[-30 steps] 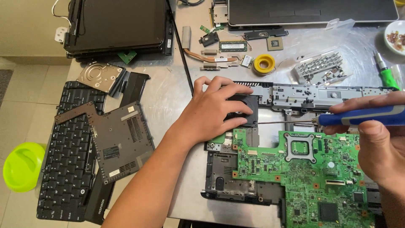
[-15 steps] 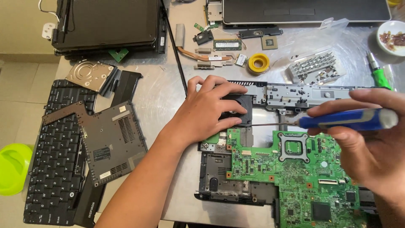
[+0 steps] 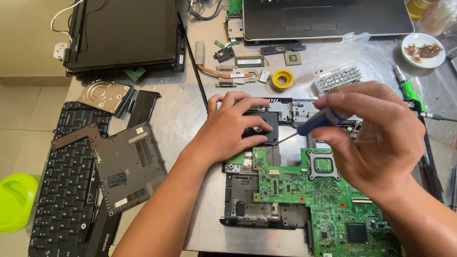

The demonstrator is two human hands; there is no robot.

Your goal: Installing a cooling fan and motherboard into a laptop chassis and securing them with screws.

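Green circuit board (image 3: 328, 200) is seen lying flat in an opened laptop base (image 3: 257, 209), its long side running from the centre of the table toward the near right corner. Above it, a blue-handled screwdriver (image 3: 320, 120) is held almost level, its long axis slanting from upper right to lower left, with the thin shaft pointing left and slightly down at a black fan (image 3: 263, 127) set in the base's top edge. A grey metal table (image 3: 181, 119) carries everything; pale floor tiles are seen to its left. A black keyboard (image 3: 62, 190), a dark cover panel (image 3: 126, 166) and a closed black laptop (image 3: 121, 35) are laid on the left side, and a yellow tape roll (image 3: 283, 79) lies farther back. The left hand (image 3: 233, 126) is spread palm-down over the fan, fingers splayed and pressing on it. The right hand (image 3: 376, 138) is curled around the screwdriver handle, raised above the board.
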